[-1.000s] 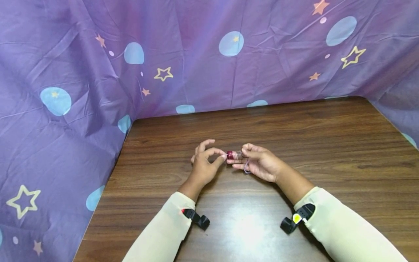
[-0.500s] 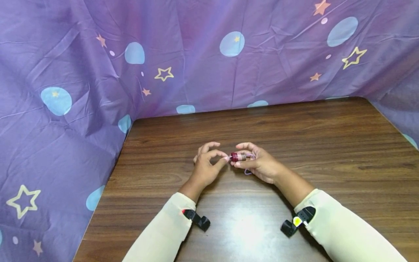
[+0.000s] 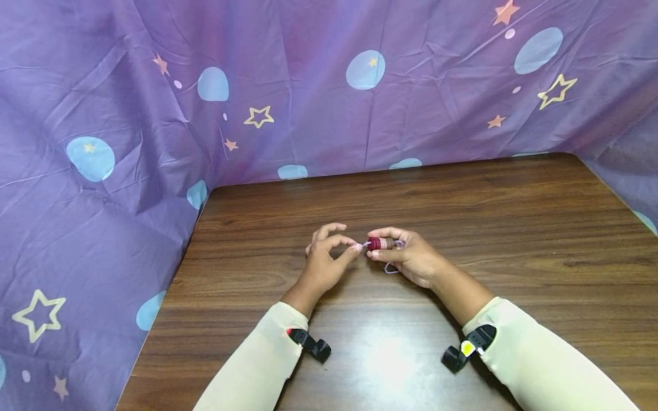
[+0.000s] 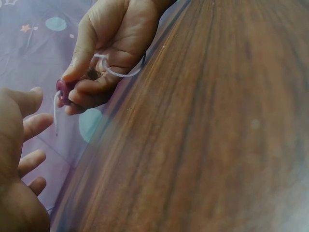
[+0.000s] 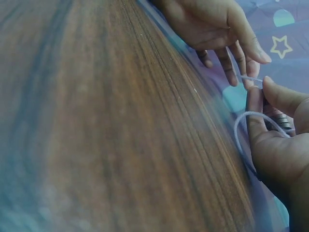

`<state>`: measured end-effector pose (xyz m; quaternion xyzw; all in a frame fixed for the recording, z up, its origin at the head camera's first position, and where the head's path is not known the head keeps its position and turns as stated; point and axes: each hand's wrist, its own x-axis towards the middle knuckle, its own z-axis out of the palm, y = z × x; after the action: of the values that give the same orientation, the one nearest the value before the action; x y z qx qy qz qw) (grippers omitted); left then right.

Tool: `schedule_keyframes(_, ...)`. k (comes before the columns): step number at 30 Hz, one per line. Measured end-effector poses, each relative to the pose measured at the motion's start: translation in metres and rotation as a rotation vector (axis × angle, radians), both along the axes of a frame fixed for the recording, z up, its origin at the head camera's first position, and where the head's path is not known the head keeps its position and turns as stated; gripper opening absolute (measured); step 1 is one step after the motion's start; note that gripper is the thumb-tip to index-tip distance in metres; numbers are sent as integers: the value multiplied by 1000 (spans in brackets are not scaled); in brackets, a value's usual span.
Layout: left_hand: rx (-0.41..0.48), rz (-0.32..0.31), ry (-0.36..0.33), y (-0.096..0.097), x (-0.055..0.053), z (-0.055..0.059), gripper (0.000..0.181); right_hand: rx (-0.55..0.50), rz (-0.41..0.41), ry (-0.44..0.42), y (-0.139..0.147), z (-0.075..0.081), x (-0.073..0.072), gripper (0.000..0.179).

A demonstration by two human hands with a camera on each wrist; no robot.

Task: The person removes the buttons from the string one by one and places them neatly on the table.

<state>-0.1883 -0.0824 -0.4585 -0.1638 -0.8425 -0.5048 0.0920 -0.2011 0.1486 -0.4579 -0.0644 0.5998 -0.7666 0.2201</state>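
Observation:
A short stack of round, button-like discs (image 3: 381, 244), dark red, pink and brown, is threaded on a lilac string (image 3: 392, 269). My right hand (image 3: 413, 260) holds the stack between thumb and fingers. At its red end disc (image 4: 63, 92), a short free end of string hangs from the middle. Close by that end is my left hand (image 3: 323, 264), its thumb and index tips right at the string in the head view. Both wrist views show a gap between the left thumb and fingers. The string's other part loops below the right palm (image 5: 265, 150).
A dark wooden table (image 3: 504, 228) lies under the hands. A purple curtain (image 3: 308, 85) with stars and blue ovals hangs behind it and at its sides. Black wrist cameras (image 3: 315, 346) are strapped over pale sleeves (image 3: 257, 359).
The disc stack has shifted slightly to the right, away from the left fingertips, and more string shows between. The right thumb and fingers have changed their grip to hold the stack from both sides.

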Motion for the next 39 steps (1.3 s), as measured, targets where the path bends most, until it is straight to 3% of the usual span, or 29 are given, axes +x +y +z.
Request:
schedule_keyframes(17,29,29,-5,1,-1,-2,13,-64,-37,18,-1,0,0,21)
schedule_keyframes(25,25,32,-15,1,0,-1,13,-150,0,46,1,1,1,26)
schedule_keyframes(39,42,14,7,1,-1,-2,14,-108,-7,25,0,1,2,34)
